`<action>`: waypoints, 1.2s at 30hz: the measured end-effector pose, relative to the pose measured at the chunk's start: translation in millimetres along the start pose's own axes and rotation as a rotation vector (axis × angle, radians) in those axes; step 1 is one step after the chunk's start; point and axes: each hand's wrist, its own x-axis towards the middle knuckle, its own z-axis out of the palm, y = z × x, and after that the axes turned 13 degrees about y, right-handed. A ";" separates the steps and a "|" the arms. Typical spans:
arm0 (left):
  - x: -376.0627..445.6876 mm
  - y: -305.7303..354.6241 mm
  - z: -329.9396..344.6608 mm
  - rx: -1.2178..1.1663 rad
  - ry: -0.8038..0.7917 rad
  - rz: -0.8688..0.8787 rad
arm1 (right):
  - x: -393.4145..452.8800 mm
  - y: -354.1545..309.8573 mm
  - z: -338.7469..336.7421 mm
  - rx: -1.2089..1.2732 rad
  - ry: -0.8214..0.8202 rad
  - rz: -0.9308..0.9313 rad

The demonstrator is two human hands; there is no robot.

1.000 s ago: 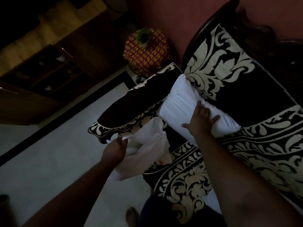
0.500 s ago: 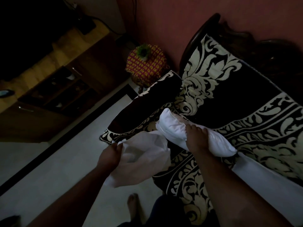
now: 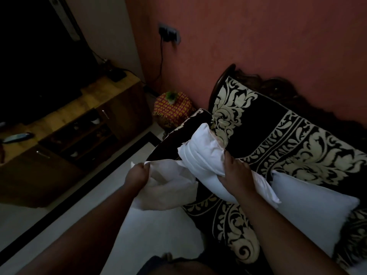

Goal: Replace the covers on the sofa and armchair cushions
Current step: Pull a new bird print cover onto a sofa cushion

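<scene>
A bare white cushion (image 3: 204, 153) is folded and squeezed in my right hand (image 3: 236, 171), held up above the sofa seat. My left hand (image 3: 137, 175) grips the edge of a limp white cushion cover (image 3: 168, 189) just left of the cushion, its opening bunched next to the cushion's lower end. The sofa (image 3: 288, 139) wears a dark cover with a cream floral pattern. A second bare white cushion (image 3: 309, 207) lies on the seat to the right, partly behind my right forearm.
A dark patterned armrest (image 3: 174, 139) lies behind the cushion. A red-and-yellow patterned stool (image 3: 172, 108) stands in the corner by the red wall. A wooden TV cabinet (image 3: 65, 135) runs along the left. Pale floor (image 3: 95, 195) lies between cabinet and sofa.
My right hand has lifted the cushion off the sofa seat and squeezed it narrower. The left hand has raised the cover toward it. A second white cushion has come into view at the right.
</scene>
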 end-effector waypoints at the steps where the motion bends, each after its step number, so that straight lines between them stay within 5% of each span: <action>1: -0.9 -5.0 -7.8 -0.023 0.004 0.006 | -12.1 -10.3 -11.2 0.022 0.009 0.009; 18: -31.0 -54.9 -92.3 -0.184 0.091 -0.080 | -144.7 -55.9 -125.8 0.457 0.316 -0.193; 28: -89.4 13.6 -99.9 -0.100 0.018 0.236 | -132.6 -87.2 -133.1 0.194 0.135 -0.486; 36: -133.6 72.5 -122.0 -0.035 0.067 0.444 | -104.6 -114.5 -147.8 0.092 -0.117 -0.424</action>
